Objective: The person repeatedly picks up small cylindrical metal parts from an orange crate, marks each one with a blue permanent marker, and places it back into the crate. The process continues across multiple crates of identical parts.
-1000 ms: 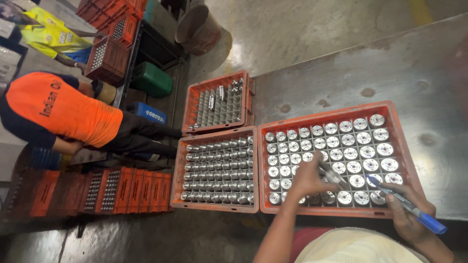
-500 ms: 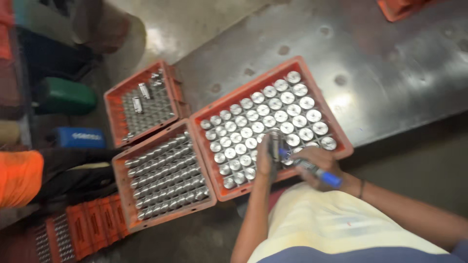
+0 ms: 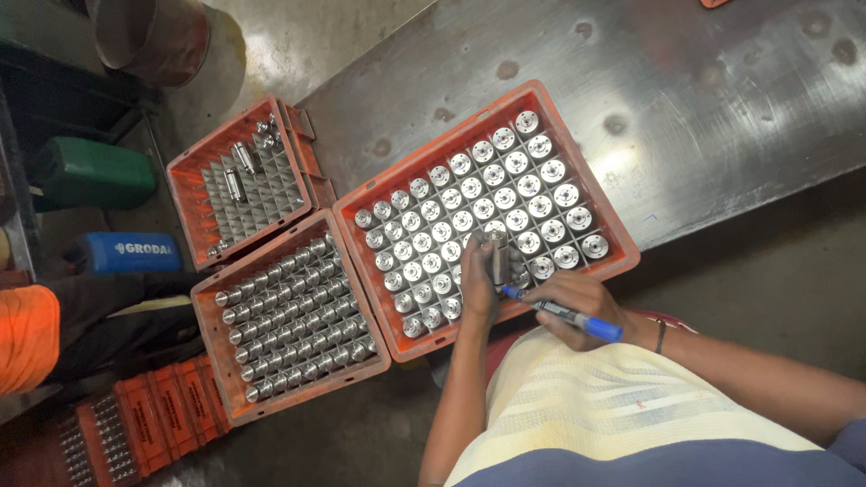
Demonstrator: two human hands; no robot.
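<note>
My left hand (image 3: 477, 281) grips a small metal cylinder (image 3: 499, 256) lifted upright just above an orange crate (image 3: 622, 255) that is filled with rows of shiny metal cylinders. My right hand (image 3: 577, 305) holds a blue marker (image 3: 564, 315), its tip touching the lower end of that cylinder. The crate rests on a grey metal table (image 3: 686, 117) close to its near edge.
Left of it on the floor stand two more orange crates: one (image 3: 225, 356) packed with metal parts, one (image 3: 194, 243) nearly empty with a divider grid. Another person in orange (image 3: 27, 338) sits at far left. A green can (image 3: 90, 173), a blue container (image 3: 122, 254) and a rusty bucket (image 3: 149, 36) lie beyond.
The view has swung and come closer. My left hand has lifted a cylinder out of the crate, and my right hand has brought the marker up to it.
</note>
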